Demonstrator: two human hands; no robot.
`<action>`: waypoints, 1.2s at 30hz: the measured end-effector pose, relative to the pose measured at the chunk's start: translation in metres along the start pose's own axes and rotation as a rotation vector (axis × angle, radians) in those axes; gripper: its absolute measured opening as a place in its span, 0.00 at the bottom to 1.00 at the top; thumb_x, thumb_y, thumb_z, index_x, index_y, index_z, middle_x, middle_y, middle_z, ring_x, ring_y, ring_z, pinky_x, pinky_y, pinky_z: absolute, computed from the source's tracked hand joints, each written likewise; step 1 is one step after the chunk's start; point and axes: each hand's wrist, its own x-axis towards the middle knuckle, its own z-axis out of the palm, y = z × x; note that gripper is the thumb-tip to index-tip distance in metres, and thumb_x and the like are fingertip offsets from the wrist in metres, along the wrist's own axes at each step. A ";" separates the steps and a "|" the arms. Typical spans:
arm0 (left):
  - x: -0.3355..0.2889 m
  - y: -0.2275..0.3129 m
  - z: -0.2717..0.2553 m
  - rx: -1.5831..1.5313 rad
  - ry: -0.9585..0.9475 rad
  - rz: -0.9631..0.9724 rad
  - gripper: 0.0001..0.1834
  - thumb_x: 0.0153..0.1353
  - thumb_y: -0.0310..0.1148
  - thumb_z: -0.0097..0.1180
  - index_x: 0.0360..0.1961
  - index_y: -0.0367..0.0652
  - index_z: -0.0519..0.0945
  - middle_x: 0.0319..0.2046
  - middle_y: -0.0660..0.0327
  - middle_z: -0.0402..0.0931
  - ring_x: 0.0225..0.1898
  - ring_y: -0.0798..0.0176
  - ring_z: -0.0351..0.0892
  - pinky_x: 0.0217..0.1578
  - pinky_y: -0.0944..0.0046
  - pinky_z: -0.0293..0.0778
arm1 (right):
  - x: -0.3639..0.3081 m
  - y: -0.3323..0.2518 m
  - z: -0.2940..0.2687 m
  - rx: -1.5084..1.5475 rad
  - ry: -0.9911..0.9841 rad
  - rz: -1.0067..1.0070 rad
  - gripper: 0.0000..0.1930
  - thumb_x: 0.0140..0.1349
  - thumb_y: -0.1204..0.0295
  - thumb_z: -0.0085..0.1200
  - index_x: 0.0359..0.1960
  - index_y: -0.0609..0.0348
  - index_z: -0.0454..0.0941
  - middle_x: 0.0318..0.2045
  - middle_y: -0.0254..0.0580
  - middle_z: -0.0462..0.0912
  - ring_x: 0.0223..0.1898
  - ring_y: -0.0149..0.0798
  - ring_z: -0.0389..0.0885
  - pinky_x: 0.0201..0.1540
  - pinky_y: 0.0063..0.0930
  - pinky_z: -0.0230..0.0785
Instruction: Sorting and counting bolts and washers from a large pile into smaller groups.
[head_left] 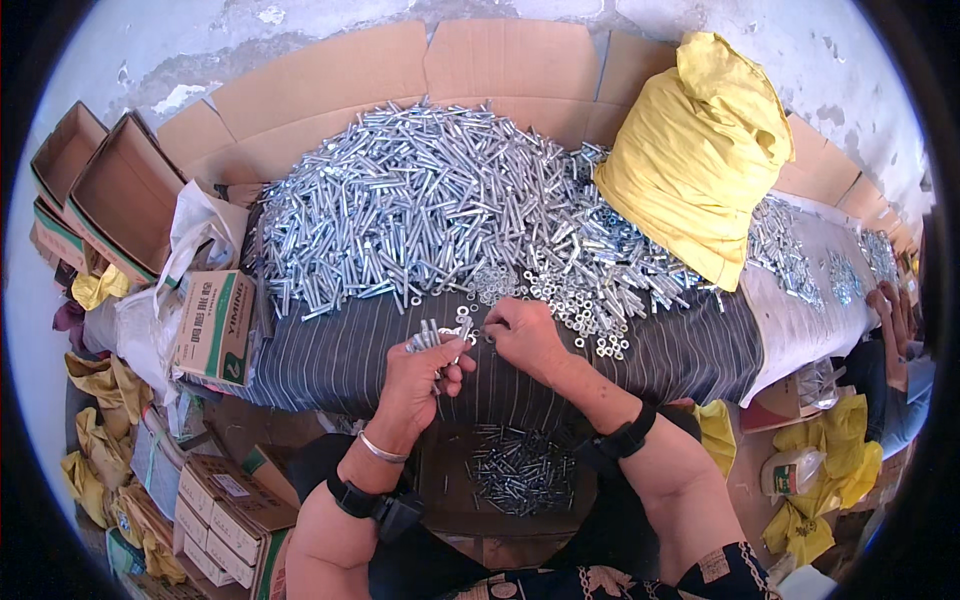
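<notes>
My left hand (408, 380) is closed around several silver metal bolts (424, 336), their ends sticking up past the thumb and fingers. Just to its right, my right hand (524, 340) has thumb and fingertips pinched together; whatever is between them is too small to make out. Both hands hover over the near edge of a dark striped cloth (330, 350). Beyond them rises a large heap of bolts (400, 210). Flat washers (495, 284) lie at the heap's foot, and hex nuts (608, 346) are scattered to the right of my right hand.
Below the cloth, an open carton holds more bolts (520, 470). A yellow sack (700, 160) leans on the heap's right side. Cardboard boxes (215, 325) stand at left. At far right, another person's hand (888, 305) is near smaller piles (785, 245).
</notes>
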 end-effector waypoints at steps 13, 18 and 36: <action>0.001 -0.003 0.000 -0.007 0.003 0.008 0.07 0.57 0.27 0.60 0.33 0.33 0.79 0.22 0.54 0.79 0.17 0.71 0.74 0.13 0.73 0.67 | -0.005 -0.004 0.016 -0.311 -0.074 -0.184 0.05 0.50 0.72 0.56 0.25 0.59 0.75 0.25 0.49 0.75 0.27 0.54 0.78 0.29 0.46 0.71; 0.004 -0.005 0.002 0.024 0.014 -0.003 0.06 0.57 0.27 0.60 0.33 0.34 0.79 0.22 0.55 0.79 0.17 0.72 0.73 0.13 0.74 0.66 | 0.000 0.000 0.011 -0.183 -0.094 -0.103 0.04 0.49 0.73 0.56 0.26 0.60 0.78 0.25 0.53 0.78 0.27 0.55 0.79 0.30 0.41 0.73; 0.003 -0.011 0.006 0.064 -0.024 -0.029 0.07 0.57 0.29 0.60 0.32 0.36 0.80 0.21 0.57 0.79 0.17 0.72 0.73 0.14 0.74 0.64 | -0.004 -0.018 -0.015 0.627 -0.132 0.249 0.04 0.56 0.77 0.57 0.30 0.66 0.77 0.24 0.41 0.81 0.25 0.31 0.81 0.29 0.24 0.75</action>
